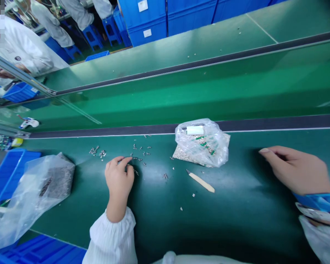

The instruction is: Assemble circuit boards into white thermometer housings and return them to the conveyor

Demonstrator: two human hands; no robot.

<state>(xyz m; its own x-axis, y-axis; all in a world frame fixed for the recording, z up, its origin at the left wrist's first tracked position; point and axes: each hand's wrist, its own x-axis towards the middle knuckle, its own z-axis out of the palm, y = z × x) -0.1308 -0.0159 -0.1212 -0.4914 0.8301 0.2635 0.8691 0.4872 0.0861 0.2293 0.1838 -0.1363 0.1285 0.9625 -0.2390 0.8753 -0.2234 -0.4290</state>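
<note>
**Item:** small silver metal parts [139, 154], loose in a scatter on the green assembly-line belt [154, 205]; exact type too small to tell.
**Left hand** [118, 179]**:** fingers curled, fingertips at the near edge of the scatter; cannot tell whether any part is pinched.
**Right hand** [297, 170]**:** relaxed and empty, fingers loosely bent, well right of the scatter, above the belt.
**Just right of scatter:** clear plastic bag [201, 143] of beige pieces, with a white label; wood-handled craft knife [200, 182] nearer the right hand.
**Left of scatter:** clear plastic bag of dark parts [53, 179]; blue plastic bin [8, 176] beyond it.
**Far from scatter:** co-worker's hand [5, 72], upper left, across the line.
**Risks:** loose parts could be nudged off the belt or lost among stray pieces by a careless sweep of the left hand; the exposed blade could cut a reaching right hand.
</note>
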